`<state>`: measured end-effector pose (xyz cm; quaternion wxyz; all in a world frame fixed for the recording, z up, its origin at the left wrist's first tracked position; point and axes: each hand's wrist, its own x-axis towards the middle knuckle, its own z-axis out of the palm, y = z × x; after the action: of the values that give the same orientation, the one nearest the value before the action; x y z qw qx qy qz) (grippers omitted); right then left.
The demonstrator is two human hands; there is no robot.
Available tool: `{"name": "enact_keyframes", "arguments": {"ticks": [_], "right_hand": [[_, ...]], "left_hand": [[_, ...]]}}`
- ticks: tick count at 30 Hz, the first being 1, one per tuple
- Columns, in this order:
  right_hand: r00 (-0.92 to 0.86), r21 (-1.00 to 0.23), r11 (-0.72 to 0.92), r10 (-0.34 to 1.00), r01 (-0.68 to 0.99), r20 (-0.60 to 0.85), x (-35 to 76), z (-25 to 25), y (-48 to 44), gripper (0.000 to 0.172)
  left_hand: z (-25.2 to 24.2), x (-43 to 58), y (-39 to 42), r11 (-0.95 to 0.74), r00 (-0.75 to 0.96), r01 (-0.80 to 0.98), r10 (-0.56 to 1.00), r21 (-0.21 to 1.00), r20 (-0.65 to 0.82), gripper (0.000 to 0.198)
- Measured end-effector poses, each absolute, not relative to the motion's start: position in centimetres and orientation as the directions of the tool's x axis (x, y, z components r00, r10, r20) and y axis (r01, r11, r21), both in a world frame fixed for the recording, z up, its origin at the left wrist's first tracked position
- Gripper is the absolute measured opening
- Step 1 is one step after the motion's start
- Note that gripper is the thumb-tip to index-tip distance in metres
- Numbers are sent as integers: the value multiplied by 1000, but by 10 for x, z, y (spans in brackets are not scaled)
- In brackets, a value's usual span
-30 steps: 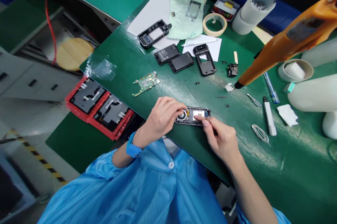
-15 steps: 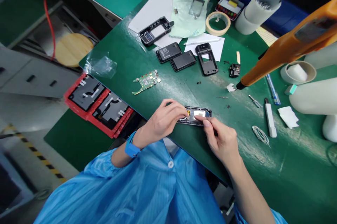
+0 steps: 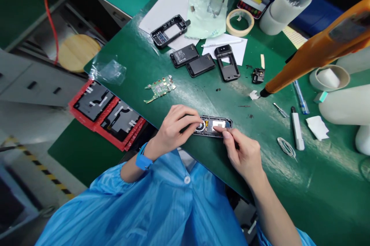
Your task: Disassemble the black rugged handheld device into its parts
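A small black device housing lies open on the green mat near the front edge, with a round part and a white patch inside. My left hand curls over its left end, fingertips pinched at the round part. My right hand grips the housing's near edge, thumb and forefinger pressed on the white patch. A blue wrist strap sits on my left wrist.
An orange electric screwdriver hangs over the right side. A green circuit board, two batteries, other black housings, tape rolls, white cylinders, tweezers and pens lie around. Red trays sit lower left.
My left fingers shifted slightly on the housing's left end, baring the round part again. The right hand stayed in place. The view drifted a little.
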<state>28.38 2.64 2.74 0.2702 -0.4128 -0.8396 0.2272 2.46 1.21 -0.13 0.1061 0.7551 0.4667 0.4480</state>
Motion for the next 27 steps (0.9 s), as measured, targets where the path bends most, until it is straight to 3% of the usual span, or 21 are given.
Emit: {"name": "enact_keyframes", "arguments": {"ticks": [3, 7, 12, 19, 27], "right_hand": [[-515, -608, 553, 817, 570, 260, 284, 27, 26, 28], [-515, -611, 552, 817, 567, 260, 285, 27, 27, 29], [-515, -619, 550, 817, 561, 259, 285, 28, 27, 28], [-514, -623, 544, 820, 562, 252, 284, 29, 26, 29], [-520, -602, 550, 817, 579, 247, 283, 32, 25, 33]], "left_hand": [[2, 24, 3, -539, 205, 713, 772, 448, 602, 8], [1, 30, -7, -555, 293, 741, 774, 378, 561, 10], [-6, 38, -12, -550, 278, 739, 775, 389, 568, 4], [-10, 37, -13, -572, 233, 694, 754, 438, 615, 11], [-14, 35, -18, -593, 238, 695, 723, 406, 648, 18]]}}
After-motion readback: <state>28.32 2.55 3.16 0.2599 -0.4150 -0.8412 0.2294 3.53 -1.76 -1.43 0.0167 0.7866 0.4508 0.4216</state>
